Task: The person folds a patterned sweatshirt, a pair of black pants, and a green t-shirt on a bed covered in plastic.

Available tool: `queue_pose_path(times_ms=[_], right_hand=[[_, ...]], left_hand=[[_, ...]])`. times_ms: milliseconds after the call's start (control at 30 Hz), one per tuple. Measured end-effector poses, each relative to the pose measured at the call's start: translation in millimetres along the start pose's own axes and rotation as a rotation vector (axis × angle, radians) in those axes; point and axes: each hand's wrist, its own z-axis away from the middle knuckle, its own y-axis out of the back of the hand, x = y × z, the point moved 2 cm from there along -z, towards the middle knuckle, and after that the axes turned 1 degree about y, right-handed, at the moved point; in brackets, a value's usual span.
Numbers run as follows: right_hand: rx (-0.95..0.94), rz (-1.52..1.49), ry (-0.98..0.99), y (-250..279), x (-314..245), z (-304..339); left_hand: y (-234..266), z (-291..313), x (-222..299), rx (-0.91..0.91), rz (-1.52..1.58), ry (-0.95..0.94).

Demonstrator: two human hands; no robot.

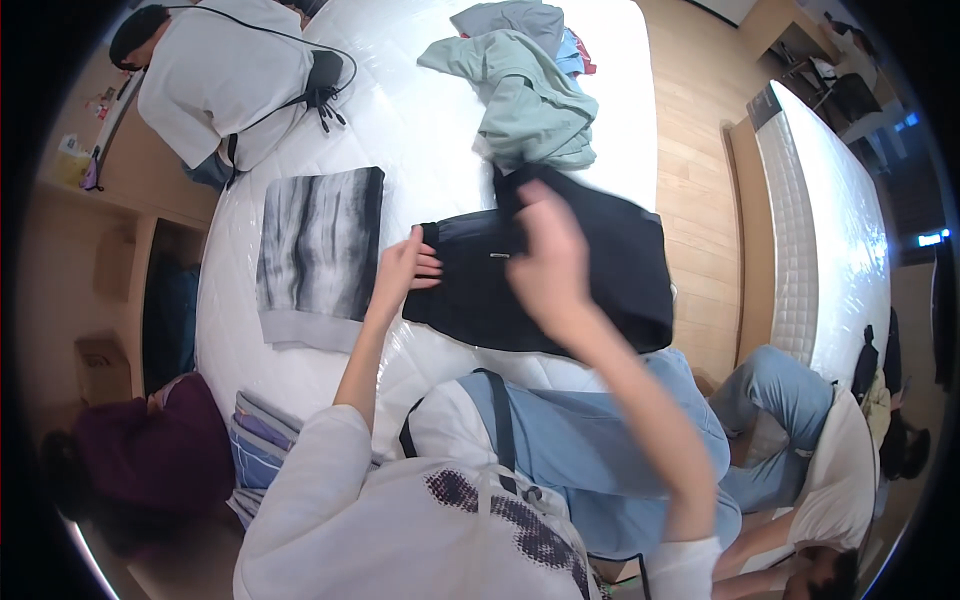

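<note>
On the plastic-covered mattress, a pair of black trousers lies spread in front of me, partly folded, a small pale tag showing near the middle. The fingers of my left hand hold the left edge by its dark band. My right hand is blurred over the middle; a raised, equally blurred fold of the black cloth is at its fingers. A folded grey-and-white streaked garment lies to the left. Beyond the trousers sits a crumpled pale green garment.
A grey garment lies behind the green one. A person in a white top bends at the far left. Folded blue-grey clothes are at my lower left, near a person in purple. Another mattress and a seated person are right.
</note>
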Motion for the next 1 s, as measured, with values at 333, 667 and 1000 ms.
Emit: queue_pose_path(times_ms=[333, 667, 1000], right_hand=[[-0.65, 0.022, 0.03, -71, 30, 93], [-0.641, -0.059, -1.186, 110, 263, 135], [-0.562, -0.168, -1.185, 105, 241, 144]], left_hand=[[11, -13, -51, 0.198, -0.509, -0.235], [17, -20, -59, 0.484, -0.852, -0.41], [15, -37, -39, 0.067, -0.552, -0.232]])
